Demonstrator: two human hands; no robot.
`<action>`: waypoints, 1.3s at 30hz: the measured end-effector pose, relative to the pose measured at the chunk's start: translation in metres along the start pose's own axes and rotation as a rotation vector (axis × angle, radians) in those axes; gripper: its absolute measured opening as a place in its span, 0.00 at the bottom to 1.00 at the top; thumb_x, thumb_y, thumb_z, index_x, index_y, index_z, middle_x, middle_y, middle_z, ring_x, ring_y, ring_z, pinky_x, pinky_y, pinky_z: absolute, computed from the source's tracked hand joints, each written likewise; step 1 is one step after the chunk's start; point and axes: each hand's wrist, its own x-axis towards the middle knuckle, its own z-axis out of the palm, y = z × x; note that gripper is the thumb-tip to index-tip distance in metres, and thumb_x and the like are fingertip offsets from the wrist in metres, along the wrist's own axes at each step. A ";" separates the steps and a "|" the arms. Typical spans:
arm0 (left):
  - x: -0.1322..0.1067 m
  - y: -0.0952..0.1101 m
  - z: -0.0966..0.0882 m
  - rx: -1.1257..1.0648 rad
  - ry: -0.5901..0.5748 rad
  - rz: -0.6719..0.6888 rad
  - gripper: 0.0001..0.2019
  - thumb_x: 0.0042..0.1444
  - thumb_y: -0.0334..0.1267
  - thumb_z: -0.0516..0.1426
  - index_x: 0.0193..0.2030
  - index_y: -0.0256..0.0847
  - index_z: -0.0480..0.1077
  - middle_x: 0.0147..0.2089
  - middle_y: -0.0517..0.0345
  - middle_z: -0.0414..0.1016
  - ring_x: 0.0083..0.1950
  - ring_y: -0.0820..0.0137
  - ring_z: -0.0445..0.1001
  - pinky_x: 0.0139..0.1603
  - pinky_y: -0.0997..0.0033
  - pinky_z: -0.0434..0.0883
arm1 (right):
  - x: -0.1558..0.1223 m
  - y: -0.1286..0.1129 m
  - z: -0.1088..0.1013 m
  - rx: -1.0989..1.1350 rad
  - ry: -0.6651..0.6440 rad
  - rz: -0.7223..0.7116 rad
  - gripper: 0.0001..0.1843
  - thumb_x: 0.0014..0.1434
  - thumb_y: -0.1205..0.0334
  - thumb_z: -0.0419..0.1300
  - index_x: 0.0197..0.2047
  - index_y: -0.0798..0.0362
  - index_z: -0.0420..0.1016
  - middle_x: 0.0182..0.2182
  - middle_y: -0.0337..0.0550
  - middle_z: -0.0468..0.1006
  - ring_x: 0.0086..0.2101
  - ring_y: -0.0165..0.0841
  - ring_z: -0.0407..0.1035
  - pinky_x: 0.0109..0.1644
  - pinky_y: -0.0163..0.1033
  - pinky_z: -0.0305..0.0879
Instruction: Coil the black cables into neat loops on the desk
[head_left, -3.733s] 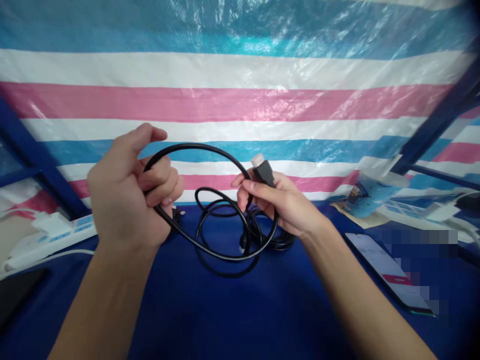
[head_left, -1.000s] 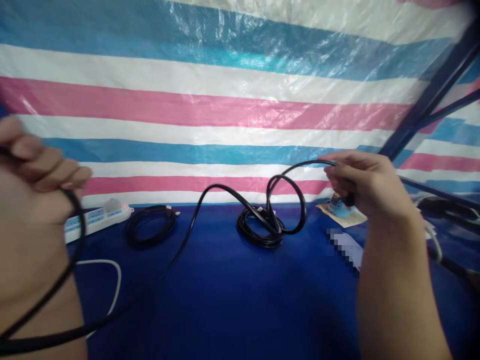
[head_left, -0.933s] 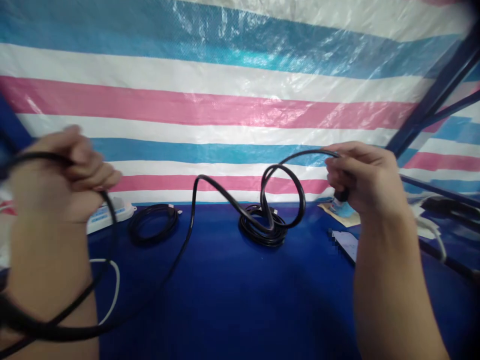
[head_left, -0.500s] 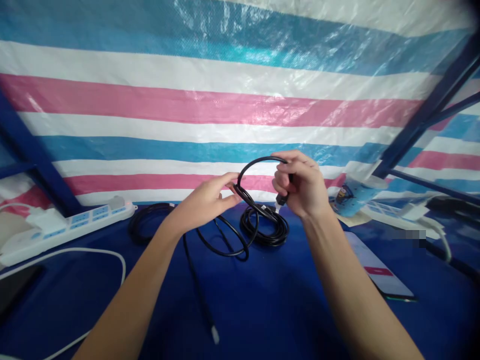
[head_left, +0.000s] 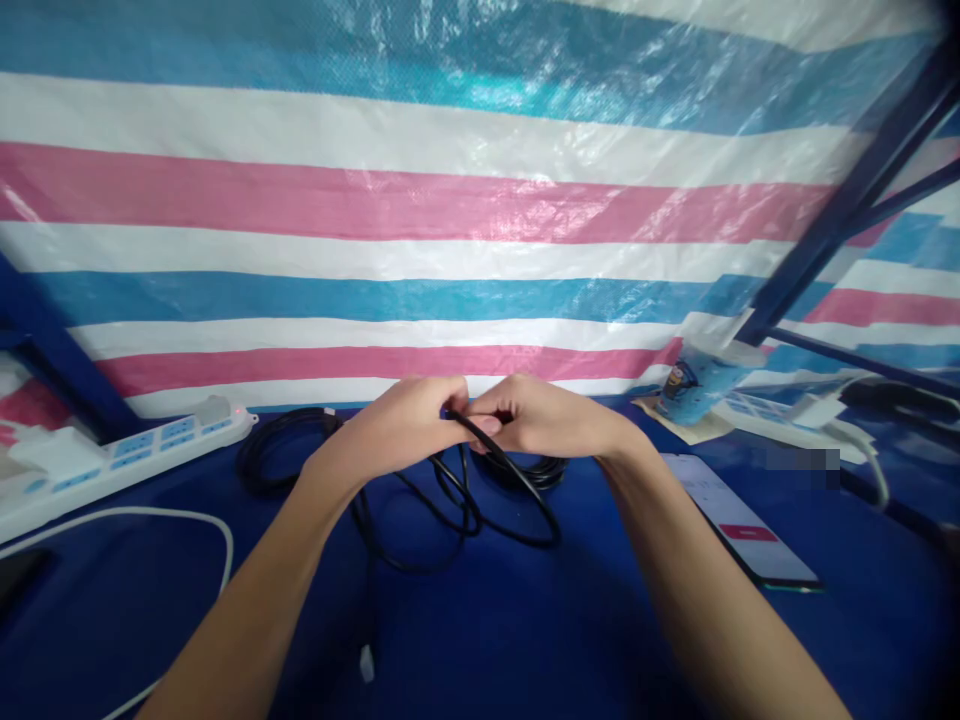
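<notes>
Side by side above the table, my left hand [head_left: 409, 420] and my right hand [head_left: 532, 415] meet at the fingertips. Both are closed on a black cable [head_left: 525, 485], whose loops hang down onto the blue tabletop [head_left: 600, 620]. One end of a cable, a pale plug [head_left: 367, 662], lies toward the front. Behind my right hand sits a coiled black cable [head_left: 544, 472], partly hidden by it. Another black coil [head_left: 262, 455] rests to the left, partly behind my left wrist. The cable's other end is hidden by my fingers.
A white power strip [head_left: 161, 450] with a white cord [head_left: 225, 540] is at the left; another power strip [head_left: 780, 425] is at the right. A phone [head_left: 742, 520] lies by my right forearm, and a blue patterned cup [head_left: 697, 385] stands behind it. A striped sheet [head_left: 480, 210] hangs at the back.
My right hand has come down and left to meet my left hand. The raised cable loop has dropped toward the table, and the pale plug has shifted left.
</notes>
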 end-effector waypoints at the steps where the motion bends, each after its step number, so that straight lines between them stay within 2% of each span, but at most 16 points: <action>1: 0.001 -0.001 0.001 0.008 -0.018 -0.015 0.12 0.50 0.49 0.57 0.35 0.44 0.68 0.31 0.63 0.72 0.30 0.70 0.68 0.27 0.73 0.59 | 0.001 0.000 0.002 0.025 0.059 -0.003 0.08 0.48 0.75 0.57 0.31 0.58 0.75 0.28 0.37 0.73 0.28 0.25 0.63 0.30 0.31 0.57; 3: 0.001 -0.005 0.001 0.011 -0.078 -0.002 0.11 0.52 0.48 0.56 0.38 0.44 0.68 0.34 0.61 0.74 0.33 0.68 0.70 0.29 0.72 0.61 | 0.002 0.000 0.002 0.126 0.164 0.013 0.12 0.50 0.72 0.59 0.40 0.57 0.73 0.35 0.40 0.74 0.29 0.25 0.64 0.30 0.31 0.58; 5: 0.002 -0.007 0.001 0.019 -0.119 0.061 0.11 0.56 0.46 0.52 0.37 0.43 0.69 0.34 0.59 0.74 0.35 0.66 0.71 0.32 0.69 0.63 | 0.000 0.002 -0.001 0.291 0.205 0.021 0.14 0.50 0.71 0.60 0.42 0.57 0.72 0.38 0.42 0.73 0.26 0.23 0.63 0.27 0.30 0.59; 7: 0.004 -0.009 0.001 -0.012 -0.041 0.125 0.13 0.60 0.45 0.48 0.39 0.43 0.70 0.37 0.57 0.74 0.38 0.64 0.71 0.38 0.67 0.64 | -0.003 0.004 -0.005 0.455 0.201 -0.017 0.16 0.50 0.73 0.60 0.43 0.56 0.71 0.42 0.42 0.72 0.26 0.22 0.65 0.29 0.31 0.64; 9: 0.005 -0.012 0.002 -0.073 0.116 0.140 0.15 0.62 0.46 0.46 0.46 0.45 0.69 0.41 0.56 0.75 0.41 0.65 0.72 0.41 0.66 0.65 | -0.005 0.007 -0.008 0.532 0.247 -0.048 0.16 0.52 0.71 0.60 0.46 0.54 0.69 0.43 0.42 0.72 0.28 0.24 0.69 0.34 0.33 0.67; 12: 0.005 -0.016 -0.001 -0.093 0.253 0.067 0.17 0.61 0.50 0.47 0.50 0.46 0.65 0.38 0.57 0.74 0.35 0.68 0.71 0.35 0.69 0.65 | -0.007 0.009 -0.011 0.462 0.371 0.000 0.12 0.58 0.64 0.59 0.47 0.53 0.70 0.28 0.35 0.72 0.20 0.23 0.65 0.24 0.30 0.62; 15: 0.001 -0.018 -0.007 -0.039 0.113 0.038 0.19 0.60 0.52 0.48 0.51 0.45 0.65 0.38 0.56 0.74 0.35 0.66 0.72 0.34 0.67 0.66 | -0.006 0.005 -0.009 0.353 0.470 -0.067 0.08 0.58 0.61 0.60 0.41 0.54 0.74 0.18 0.29 0.63 0.16 0.20 0.54 0.19 0.28 0.50; 18: -0.004 -0.014 -0.010 -0.021 -0.005 0.099 0.26 0.54 0.53 0.55 0.58 0.48 0.62 0.51 0.51 0.73 0.48 0.59 0.73 0.45 0.61 0.69 | -0.001 -0.002 -0.002 0.203 0.280 -0.090 0.05 0.56 0.65 0.61 0.31 0.56 0.77 0.21 0.33 0.68 0.21 0.20 0.57 0.23 0.28 0.53; 21: -0.007 -0.006 -0.009 -0.087 0.019 0.158 0.32 0.48 0.51 0.61 0.61 0.54 0.60 0.59 0.54 0.68 0.56 0.58 0.69 0.49 0.61 0.69 | 0.008 0.000 0.010 0.203 0.054 -0.011 0.11 0.58 0.68 0.56 0.26 0.57 0.75 0.18 0.33 0.66 0.20 0.22 0.60 0.24 0.29 0.57; 24: -0.005 0.002 -0.004 -0.224 0.072 0.183 0.25 0.50 0.47 0.61 0.56 0.52 0.65 0.52 0.56 0.74 0.49 0.62 0.74 0.45 0.65 0.72 | 0.018 0.010 0.021 0.409 0.080 -0.050 0.08 0.58 0.66 0.56 0.37 0.54 0.76 0.28 0.38 0.75 0.28 0.26 0.69 0.35 0.32 0.67; 27: -0.003 0.004 -0.003 -0.214 0.242 0.193 0.17 0.52 0.46 0.60 0.47 0.46 0.70 0.48 0.58 0.74 0.47 0.65 0.74 0.45 0.67 0.71 | 0.022 0.019 0.024 0.611 0.123 -0.060 0.19 0.60 0.60 0.56 0.55 0.48 0.70 0.44 0.43 0.75 0.39 0.29 0.70 0.47 0.37 0.67; 30: -0.003 0.003 -0.007 -0.132 0.349 0.185 0.15 0.53 0.47 0.59 0.46 0.45 0.71 0.50 0.57 0.73 0.49 0.64 0.72 0.46 0.67 0.69 | 0.020 0.019 0.023 0.410 0.165 -0.043 0.20 0.64 0.56 0.50 0.57 0.49 0.67 0.43 0.44 0.76 0.41 0.31 0.70 0.48 0.39 0.67; 34: -0.007 -0.001 -0.017 -0.031 0.359 0.194 0.14 0.55 0.46 0.57 0.47 0.47 0.71 0.51 0.59 0.73 0.46 0.66 0.72 0.44 0.69 0.68 | 0.018 0.010 0.022 0.000 0.229 -0.061 0.15 0.64 0.59 0.49 0.42 0.55 0.75 0.37 0.46 0.77 0.38 0.35 0.72 0.43 0.41 0.68; 36: -0.010 -0.004 -0.023 -0.010 0.377 0.181 0.13 0.55 0.46 0.57 0.46 0.48 0.71 0.47 0.60 0.75 0.37 0.70 0.72 0.38 0.71 0.68 | 0.018 0.007 0.022 0.045 0.155 -0.041 0.15 0.65 0.59 0.48 0.42 0.55 0.74 0.38 0.47 0.77 0.34 0.33 0.74 0.35 0.38 0.70; 38: -0.013 -0.007 -0.029 -0.013 0.414 0.182 0.12 0.55 0.45 0.57 0.46 0.49 0.72 0.43 0.61 0.75 0.28 0.75 0.69 0.30 0.75 0.66 | 0.017 0.007 0.021 0.171 0.065 -0.056 0.16 0.65 0.61 0.47 0.52 0.53 0.71 0.50 0.49 0.73 0.35 0.32 0.75 0.32 0.35 0.72; 39: -0.015 -0.008 -0.033 -0.027 0.431 0.188 0.12 0.55 0.44 0.57 0.45 0.49 0.72 0.41 0.62 0.75 0.25 0.78 0.67 0.26 0.76 0.64 | 0.016 0.009 0.020 0.219 0.053 -0.062 0.19 0.65 0.61 0.47 0.58 0.49 0.65 0.57 0.50 0.67 0.36 0.32 0.76 0.32 0.35 0.73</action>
